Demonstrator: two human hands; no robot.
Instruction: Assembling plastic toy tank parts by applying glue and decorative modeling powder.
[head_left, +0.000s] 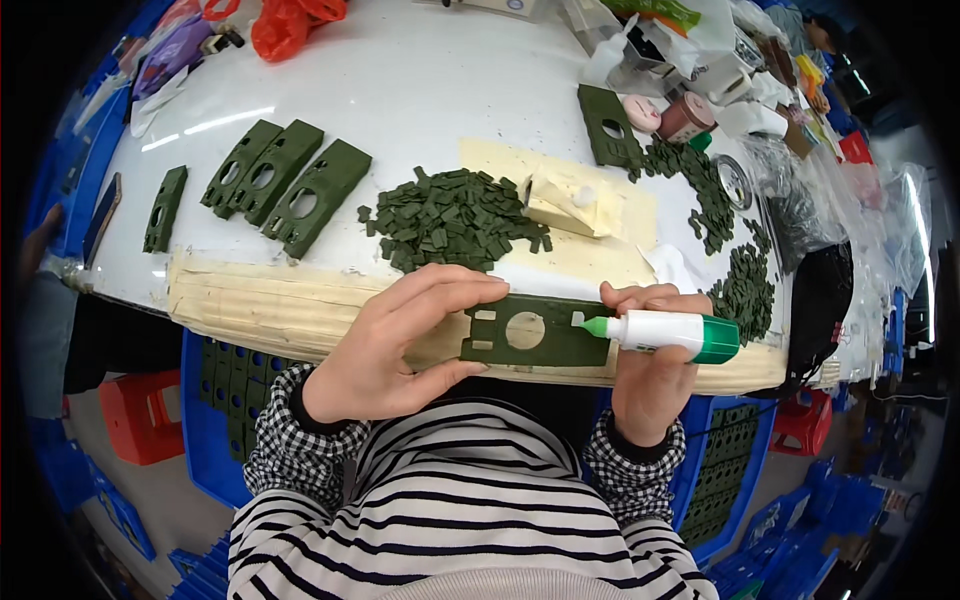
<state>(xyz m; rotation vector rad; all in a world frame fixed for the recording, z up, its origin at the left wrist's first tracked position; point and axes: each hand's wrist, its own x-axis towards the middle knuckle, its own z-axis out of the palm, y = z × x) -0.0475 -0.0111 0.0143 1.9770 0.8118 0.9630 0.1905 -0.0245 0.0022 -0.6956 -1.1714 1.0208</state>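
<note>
My left hand (385, 345) grips the left end of a dark green plastic hull plate (555, 340), fingers along its top edge and thumb below. The plate has a large round hole and small rectangular openings. In my right hand (655, 375) lies a white glue bottle (665, 332) with a green cap at its base. Its green nozzle points left and is over the plate, near a small opening at the right; whether it touches, I cannot tell. Beyond the plate is a heap of small dark green pieces (450, 215).
Several similar green hulls (318, 195) lie at the left of the table, another hull (608, 125) at the back right. A cream block (575, 205) rests beside the heap. More small pieces (742, 290) lie at right. Blue crates (210, 450) holding green parts flank my lap.
</note>
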